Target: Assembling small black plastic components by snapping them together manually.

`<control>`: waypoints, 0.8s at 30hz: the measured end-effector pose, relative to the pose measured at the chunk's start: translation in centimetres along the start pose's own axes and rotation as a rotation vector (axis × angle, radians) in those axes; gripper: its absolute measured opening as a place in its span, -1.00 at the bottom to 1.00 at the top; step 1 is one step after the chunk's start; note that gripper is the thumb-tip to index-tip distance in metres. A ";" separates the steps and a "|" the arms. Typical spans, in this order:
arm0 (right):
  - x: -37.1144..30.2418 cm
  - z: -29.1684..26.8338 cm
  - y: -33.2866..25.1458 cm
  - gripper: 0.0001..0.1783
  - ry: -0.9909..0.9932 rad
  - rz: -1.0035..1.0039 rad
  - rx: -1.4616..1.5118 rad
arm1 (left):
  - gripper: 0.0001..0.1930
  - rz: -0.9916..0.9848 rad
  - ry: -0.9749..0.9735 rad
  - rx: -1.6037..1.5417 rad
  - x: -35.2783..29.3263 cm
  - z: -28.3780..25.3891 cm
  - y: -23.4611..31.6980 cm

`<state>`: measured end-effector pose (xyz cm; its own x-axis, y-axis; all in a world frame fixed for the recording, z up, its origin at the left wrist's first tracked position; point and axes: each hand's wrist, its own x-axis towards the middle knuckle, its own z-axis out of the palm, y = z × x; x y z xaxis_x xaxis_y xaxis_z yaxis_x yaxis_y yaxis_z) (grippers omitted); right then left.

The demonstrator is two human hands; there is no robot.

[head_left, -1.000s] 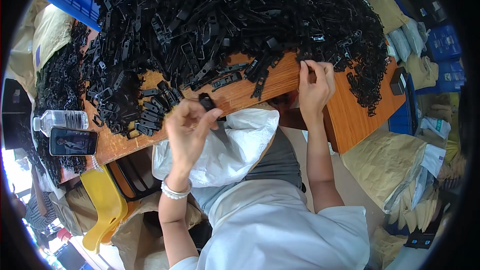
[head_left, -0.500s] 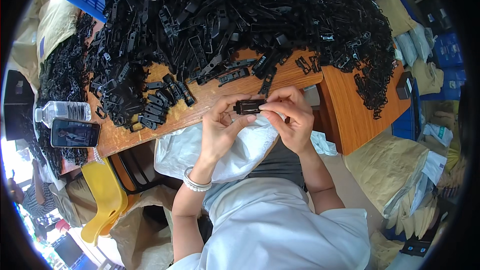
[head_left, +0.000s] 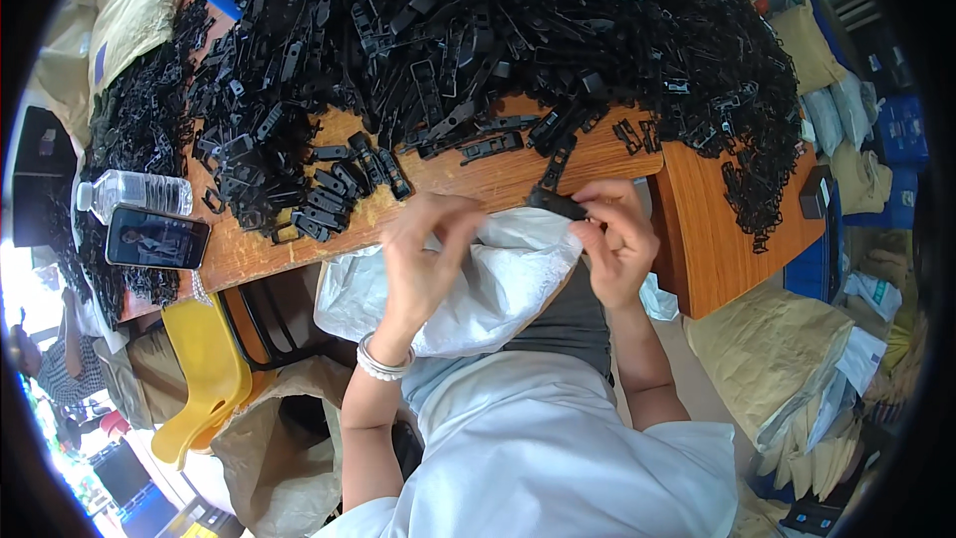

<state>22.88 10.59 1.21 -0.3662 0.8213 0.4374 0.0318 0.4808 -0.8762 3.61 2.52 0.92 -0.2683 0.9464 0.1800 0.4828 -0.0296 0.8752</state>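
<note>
Between the thumb and fingers of my right hand [head_left: 619, 244] is a small black plastic part [head_left: 556, 202], held just off the table's front edge. My left hand [head_left: 426, 257] has come away from that part. Its fingers are curved, slightly blurred and apart from the thumb, and nothing shows in them. Both hands hover over a white plastic sack [head_left: 448, 299] across my lap. Right beyond the held part, a longer black piece [head_left: 558, 164] lies on the wooden table [head_left: 438, 184]. A cluster of similar black parts [head_left: 324, 201] sits left of my left hand.
A huge heap of black plastic parts [head_left: 438, 30] covers the table's far side. On the left are a clear bottle [head_left: 134, 194], a phone [head_left: 157, 237] and a yellow chair [head_left: 204, 364]. Brown sacks [head_left: 777, 369] stand at the right; a small dark box [head_left: 815, 192] rests on the right edge.
Both hands held the black part together before. My left hand has let go and drawn left, while my right hand has carried the part rightward. The whole view has shifted slightly.
</note>
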 end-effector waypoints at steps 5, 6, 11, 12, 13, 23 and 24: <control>-0.6 0.9 0.3 -0.88 0.013 0.157 0.171 | -0.89 0.117 0.328 0.665 0.3 -0.6 -1.7; -0.5 1.4 0.0 -0.88 0.012 0.206 0.219 | -0.90 0.121 0.322 0.689 0.1 -0.6 -2.0; -0.2 3.4 -0.1 -0.89 -0.067 0.354 0.330 | -0.90 0.162 0.360 0.521 -1.2 -0.3 -1.7; 0.0 3.8 -0.1 -0.90 -0.087 0.357 0.336 | -0.90 0.117 0.396 0.359 -1.7 -0.4 -1.6; 0.0 4.1 -0.1 -0.90 -0.090 0.358 0.337 | -0.89 0.073 0.430 0.195 -2.1 -0.4 -1.5; 0.3 6.3 -0.8 -0.84 -0.195 0.555 0.373 | -0.85 -0.430 0.357 -0.855 -3.0 -1.7 0.3; 0.3 6.2 -1.0 -0.83 -0.187 0.549 0.349 | -0.85 -0.454 0.357 -0.909 -3.1 -1.6 0.3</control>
<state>16.95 8.43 0.94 -0.5385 0.8361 -0.1044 -0.0320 -0.1441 -0.9890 3.24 -0.90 1.38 -0.5657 0.7846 -0.2536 -0.4838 -0.0668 0.8726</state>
